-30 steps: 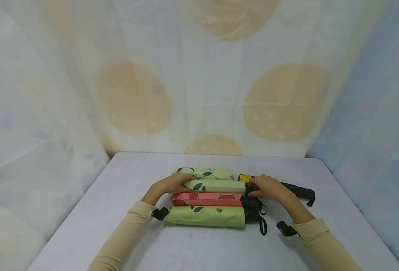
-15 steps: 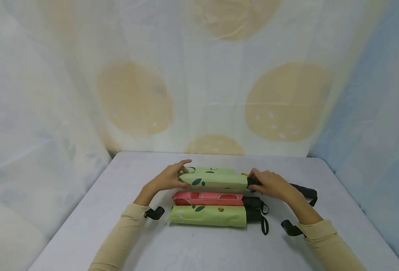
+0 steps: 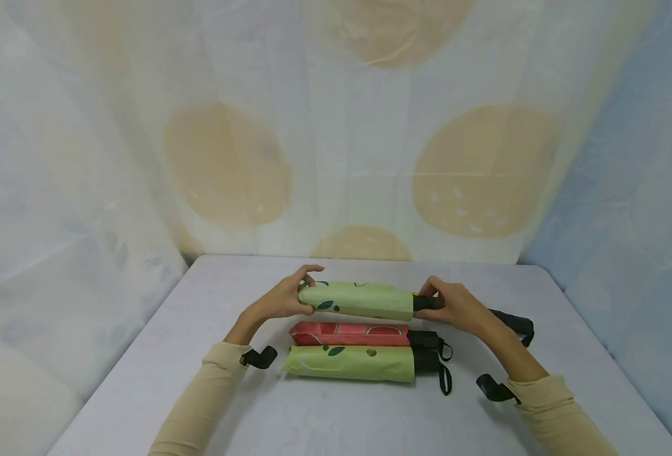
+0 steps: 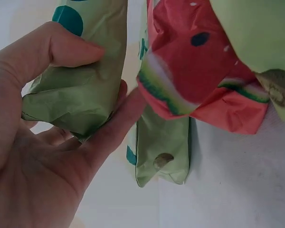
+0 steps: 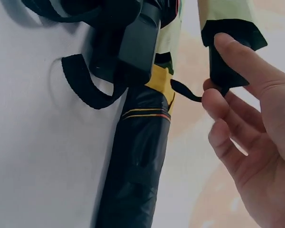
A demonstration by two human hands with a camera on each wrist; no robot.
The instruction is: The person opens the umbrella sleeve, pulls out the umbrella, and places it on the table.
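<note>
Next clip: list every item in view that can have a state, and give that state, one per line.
Lifted green umbrella: folded, sleeved, held level above the table.
Left hand: grips its sleeve end.
Right hand: pinches its black handle.
Red watermelon umbrella: folded, lying on the table.
Near green umbrella: folded, lying beside the red one.
Black umbrella: folded, lying behind the right hand.

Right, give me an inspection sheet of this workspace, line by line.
Surface: pale table.
Job's things: green folded umbrella lifted off the table, held level.
Clutter: pink watermelon umbrella, second green umbrella, black umbrella, lying on the table.
Grippers: left hand grips the lifted umbrella's canopy end; right hand holds its black handle.
Cables: nothing seen.
Surroundings: draped curtain with tan circles.
</note>
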